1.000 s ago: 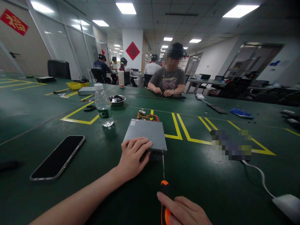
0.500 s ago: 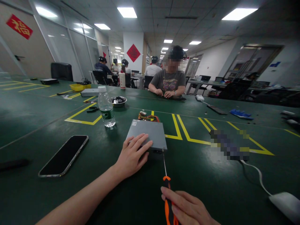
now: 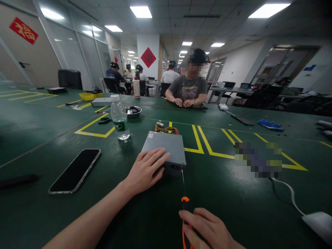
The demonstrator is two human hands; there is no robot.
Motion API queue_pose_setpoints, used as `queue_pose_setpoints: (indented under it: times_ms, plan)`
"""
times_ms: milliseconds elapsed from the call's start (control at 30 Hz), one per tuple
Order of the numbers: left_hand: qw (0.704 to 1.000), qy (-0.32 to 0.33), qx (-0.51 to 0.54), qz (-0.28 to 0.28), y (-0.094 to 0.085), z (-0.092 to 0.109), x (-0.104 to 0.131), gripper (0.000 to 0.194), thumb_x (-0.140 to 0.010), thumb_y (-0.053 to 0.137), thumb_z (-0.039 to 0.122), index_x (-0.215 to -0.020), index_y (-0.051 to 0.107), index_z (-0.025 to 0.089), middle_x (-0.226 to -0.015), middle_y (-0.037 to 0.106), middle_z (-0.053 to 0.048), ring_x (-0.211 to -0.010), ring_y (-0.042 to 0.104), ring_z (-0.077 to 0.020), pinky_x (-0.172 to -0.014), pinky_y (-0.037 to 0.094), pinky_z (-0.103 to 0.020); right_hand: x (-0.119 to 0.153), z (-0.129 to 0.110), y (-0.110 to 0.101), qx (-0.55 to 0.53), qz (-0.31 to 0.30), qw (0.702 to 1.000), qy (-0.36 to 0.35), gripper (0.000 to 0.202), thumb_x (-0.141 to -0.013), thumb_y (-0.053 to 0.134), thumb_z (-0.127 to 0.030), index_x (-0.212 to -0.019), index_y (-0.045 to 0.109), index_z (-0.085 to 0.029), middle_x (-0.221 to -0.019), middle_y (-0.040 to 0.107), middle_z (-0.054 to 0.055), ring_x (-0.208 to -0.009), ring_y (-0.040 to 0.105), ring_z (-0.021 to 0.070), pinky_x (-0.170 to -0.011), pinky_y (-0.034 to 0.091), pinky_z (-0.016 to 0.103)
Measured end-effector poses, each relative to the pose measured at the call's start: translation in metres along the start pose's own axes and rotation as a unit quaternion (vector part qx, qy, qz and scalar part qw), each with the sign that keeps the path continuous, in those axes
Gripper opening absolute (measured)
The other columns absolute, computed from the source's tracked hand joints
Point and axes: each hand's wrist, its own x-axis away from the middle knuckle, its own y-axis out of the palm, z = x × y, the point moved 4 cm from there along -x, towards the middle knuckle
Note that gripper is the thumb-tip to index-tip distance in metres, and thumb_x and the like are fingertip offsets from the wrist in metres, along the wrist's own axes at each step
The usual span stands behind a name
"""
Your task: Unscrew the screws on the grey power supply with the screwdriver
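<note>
A grey metal power supply unit [image 3: 168, 143] lies flat on the green table in front of me, its bundle of coloured cables [image 3: 167, 129] behind it. Across its top and near edge rests my left hand [image 3: 147, 169], fingers stretched out. My right hand [image 3: 204, 226] grips an orange and black screwdriver [image 3: 185, 204] by its handle. The thin shaft points away from me, with its tip at the lower right corner of the unit's near side. Whether the tip sits in a screw is too small to tell.
Left of the unit stand a water bottle [image 3: 120, 121] and a phone [image 3: 75, 171]. Farther back are a metal bowl [image 3: 133, 111], a yellow tray [image 3: 89, 96] and a second grey box [image 3: 101, 102]. A white cable [image 3: 292, 192] runs along the right. A person [image 3: 190, 90] sits opposite.
My view has shifted slightly, so the scene sits a little farther right. My right hand has turned a bit on the screwdriver handle. The left hand stays on the power supply unit.
</note>
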Motion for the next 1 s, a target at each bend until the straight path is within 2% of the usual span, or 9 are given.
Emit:
queue_pose_setpoints:
  times_ms: [133,300,400,600,733,767,833,933,1000]
  plan:
    - [0.999,-0.019,0.010,0.043,-0.004,-0.004,0.001,0.047,-0.086,0.044,0.024,-0.132,0.039,0.018,-0.135,0.047,-0.009,-0.126,0.041,-0.0211,-0.099,0.031,-0.037,0.000,0.002,0.006,-0.026,-0.014,1.000,-0.003,0.025,-0.096,0.031,-0.018,-0.098,0.056,-0.014,-0.092,0.067,0.010,-0.082,0.065,0.0128,-0.073,0.052,0.022]
    - [0.994,-0.052,0.004,0.097,-0.006,-0.013,0.005,0.044,-0.083,0.047,0.023,-0.126,0.046,0.021,-0.130,0.052,-0.007,-0.125,0.043,-0.0239,-0.105,0.026,-0.045,-0.008,-0.002,0.005,0.021,-0.024,0.999,-0.015,0.028,-0.095,0.032,-0.015,-0.096,0.060,-0.021,-0.087,0.068,0.008,-0.076,0.065,0.0124,-0.066,0.052,0.021]
    - [0.995,-0.041,0.004,0.094,-0.007,-0.011,0.005,0.043,-0.082,0.047,0.023,-0.125,0.047,0.020,-0.131,0.052,-0.007,-0.125,0.043,-0.0232,-0.106,0.025,-0.045,-0.009,-0.002,0.000,0.010,-0.036,0.999,-0.015,0.031,-0.096,0.028,-0.012,-0.094,0.058,-0.018,-0.090,0.069,0.008,-0.076,0.066,0.0127,-0.067,0.051,0.021]
    - [0.997,0.001,0.020,0.074,-0.005,0.000,0.003,0.043,-0.083,0.048,0.023,-0.125,0.047,0.018,-0.129,0.053,-0.007,-0.121,0.047,-0.0198,-0.102,0.033,-0.038,-0.002,0.001,-0.003,-0.024,-0.046,0.999,0.000,0.022,-0.098,0.033,-0.021,-0.097,0.055,-0.016,-0.098,0.068,0.009,-0.088,0.064,0.0126,-0.079,0.049,0.023]
    - [0.996,-0.013,0.049,0.070,-0.001,0.000,0.003,0.039,-0.082,0.049,0.023,-0.121,0.050,0.020,-0.126,0.056,-0.006,-0.118,0.049,-0.0192,-0.097,0.037,-0.036,-0.003,0.000,0.000,0.017,0.043,0.999,0.011,0.031,-0.096,0.030,-0.014,-0.092,0.060,-0.022,-0.085,0.069,0.005,-0.074,0.065,0.0110,-0.072,0.050,0.022]
    - [0.996,-0.020,0.055,0.070,0.000,-0.001,0.004,0.038,-0.082,0.050,0.023,-0.120,0.051,0.020,-0.125,0.057,-0.006,-0.117,0.049,-0.0194,-0.096,0.037,-0.037,-0.003,0.000,0.000,0.021,0.045,0.999,0.005,0.030,-0.095,0.032,-0.014,-0.091,0.061,-0.022,-0.084,0.068,0.004,-0.072,0.065,0.0111,-0.071,0.051,0.022]
    - [0.995,-0.031,0.063,0.069,0.001,-0.002,0.004,0.037,-0.082,0.049,0.023,-0.119,0.051,0.021,-0.123,0.058,-0.005,-0.116,0.050,-0.0198,-0.094,0.037,-0.037,-0.003,0.000,0.004,0.011,-0.028,1.000,-0.003,0.024,-0.091,0.039,-0.009,-0.094,0.061,-0.020,-0.089,0.069,0.005,-0.072,0.065,0.0105,-0.074,0.050,0.023]
    - [0.995,-0.039,0.069,0.066,0.002,-0.001,0.004,0.035,-0.083,0.049,0.024,-0.118,0.051,0.021,-0.123,0.058,-0.005,-0.116,0.050,-0.0198,-0.094,0.036,-0.037,0.002,0.003,-0.003,0.014,-0.050,0.999,-0.007,0.010,-0.088,0.054,-0.020,-0.097,0.058,-0.017,-0.092,0.068,0.006,-0.081,0.066,0.0135,-0.079,0.051,0.023]
    - [0.995,-0.041,0.071,0.063,0.002,-0.001,0.003,0.034,-0.083,0.049,0.025,-0.117,0.051,0.021,-0.123,0.058,-0.005,-0.116,0.050,-0.0196,-0.093,0.036,-0.036,0.006,0.006,-0.006,0.019,-0.058,0.998,0.000,0.017,-0.086,0.059,-0.028,-0.100,0.056,-0.017,-0.095,0.068,0.007,-0.088,0.065,0.0157,-0.080,0.051,0.024]
